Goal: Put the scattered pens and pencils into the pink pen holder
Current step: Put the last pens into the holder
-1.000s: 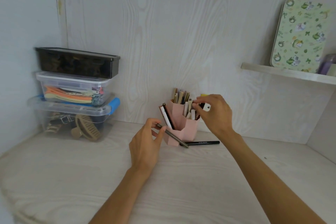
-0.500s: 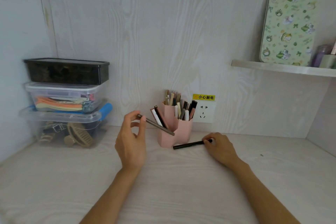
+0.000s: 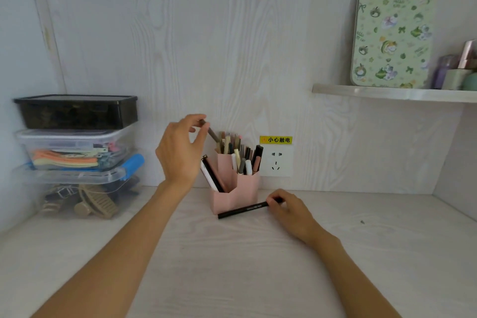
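Observation:
The pink pen holder [image 3: 246,188] stands on the desk against the back wall, with several pens and pencils upright in its compartments. My left hand [image 3: 180,151] is raised just left of the holder and pinches a brown-grey pen [image 3: 212,134] whose lower end slants down into the holder's tallest back compartment. A black pen [image 3: 242,210] lies on the desk right in front of the holder. My right hand [image 3: 289,210] rests on the desk and pinches that pen's right end.
Three stacked plastic boxes [image 3: 77,152] stand at the left against the wall. A wall socket [image 3: 276,161] with a yellow warning label sits right behind the holder. A shelf [image 3: 392,94] at upper right carries a patterned tin and small bottles.
My left hand has risen and carried the brown-grey pen up and over to the holder's back compartment. My right hand keeps its hold on the black pen's end on the desk.

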`<state>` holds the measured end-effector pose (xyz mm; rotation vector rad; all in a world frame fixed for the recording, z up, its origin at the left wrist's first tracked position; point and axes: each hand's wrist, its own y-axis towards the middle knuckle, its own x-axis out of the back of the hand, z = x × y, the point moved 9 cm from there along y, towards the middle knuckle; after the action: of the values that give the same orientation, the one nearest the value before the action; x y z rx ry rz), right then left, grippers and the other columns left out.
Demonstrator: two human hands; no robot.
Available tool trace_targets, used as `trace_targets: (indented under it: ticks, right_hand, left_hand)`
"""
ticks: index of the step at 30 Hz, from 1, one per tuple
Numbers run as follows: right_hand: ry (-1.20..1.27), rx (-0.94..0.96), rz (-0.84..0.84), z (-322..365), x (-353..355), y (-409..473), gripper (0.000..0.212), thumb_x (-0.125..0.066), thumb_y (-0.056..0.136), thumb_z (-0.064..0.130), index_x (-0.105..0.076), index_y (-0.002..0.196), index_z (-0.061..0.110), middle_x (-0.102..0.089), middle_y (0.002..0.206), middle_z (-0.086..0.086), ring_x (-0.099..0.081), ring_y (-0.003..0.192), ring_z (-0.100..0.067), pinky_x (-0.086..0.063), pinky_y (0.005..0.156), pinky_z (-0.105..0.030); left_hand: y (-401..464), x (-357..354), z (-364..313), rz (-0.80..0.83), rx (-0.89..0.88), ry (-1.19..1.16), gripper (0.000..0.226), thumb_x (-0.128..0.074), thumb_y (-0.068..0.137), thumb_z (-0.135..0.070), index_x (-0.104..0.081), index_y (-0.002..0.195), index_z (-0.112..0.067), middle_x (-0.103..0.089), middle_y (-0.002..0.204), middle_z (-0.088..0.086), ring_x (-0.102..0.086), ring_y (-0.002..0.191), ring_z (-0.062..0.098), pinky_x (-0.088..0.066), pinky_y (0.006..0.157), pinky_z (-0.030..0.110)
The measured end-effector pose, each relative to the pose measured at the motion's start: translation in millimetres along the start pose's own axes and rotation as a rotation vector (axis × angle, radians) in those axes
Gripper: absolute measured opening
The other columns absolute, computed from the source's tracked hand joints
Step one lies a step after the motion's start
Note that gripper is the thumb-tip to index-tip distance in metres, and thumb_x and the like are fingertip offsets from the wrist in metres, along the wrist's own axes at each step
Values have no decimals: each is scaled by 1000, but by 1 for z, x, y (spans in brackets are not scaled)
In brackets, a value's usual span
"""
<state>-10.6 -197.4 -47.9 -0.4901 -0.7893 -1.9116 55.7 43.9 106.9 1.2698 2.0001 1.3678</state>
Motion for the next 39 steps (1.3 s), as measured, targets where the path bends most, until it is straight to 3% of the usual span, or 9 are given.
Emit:
trace_targets:
  ticks: [4,6,9,13,21,25,32,36,39]
  right_hand:
    - [284,-34,-98,4,12,1,11,-54,93,18,-62,86,16,-66,82,2,-62,74,-6,-46,67,-9]
    - [406,-62,-129,3,18,2,7,-56,91,13,-62,91,14,-65,87,-2,-66,74,-12,-53,74,-16]
    - [534,-108,-173,2,21,1,16,-59,89,12,-58,106,12,-67,87,-5,-70,80,-21,-54,87,-30]
    - [716,-158,-332,1,37,-4,31,-65,86,13,-48,111,13,-72,90,-10,-69,79,-14,-48,81,-22]
    - [769,196,-854,63,107,-40,24,-69,83,18,-50,90,31,-71,83,-7,-72,79,-14,-50,69,-10]
    - [560,307,-789,106,108,-22,23,-70,82,20,-51,90,30,-71,83,2,-70,79,-8,-51,67,-12]
    - [-317,402,-420,158,48,29,19,-67,84,30,-62,97,17,-72,90,2,-66,80,-14,-45,63,-26]
    - [-521,387,-374,143,36,39,26,-53,92,36,-73,100,21,-67,116,-1,-48,119,-22,-36,98,-36]
    - [-440,375,-323,133,39,37,27,-48,95,34,-68,111,24,-56,131,-3,-40,127,-21,-31,106,-40]
  left_hand:
    - [-12,-48,16,357,37,133,31,-44,96,-38,-70,103,-22,-68,104,-1,-55,106,20,-41,68,31]
    - [-27,-69,22,561,26,253,39,-37,98,-41,-67,113,-20,-58,128,3,-41,125,24,-40,91,39]
    - [-47,-64,28,565,-17,269,44,-37,99,-37,-43,139,-22,-37,149,2,-27,137,23,-28,107,40]
    - [-86,-24,49,345,183,34,44,-47,95,-29,-40,138,-17,-46,140,1,-40,127,20,-35,101,36]
    - [-125,-41,66,583,364,-138,33,-54,91,-33,-52,123,-27,-60,116,-13,-55,100,5,-44,79,24]
    - [-124,-38,66,564,380,-141,30,-55,91,-34,-56,121,-29,-63,114,-12,-55,97,5,-43,78,24]
    - [-126,-35,65,567,359,-154,32,-52,92,-32,-55,124,-27,-61,119,-11,-55,99,4,-43,78,24]
    - [-125,-34,62,566,351,-166,32,-51,93,-32,-54,124,-26,-61,121,-11,-56,103,7,-46,81,27]
    - [-124,-34,62,569,349,-159,33,-52,93,-31,-53,125,-25,-60,122,-10,-55,101,6,-45,80,26]
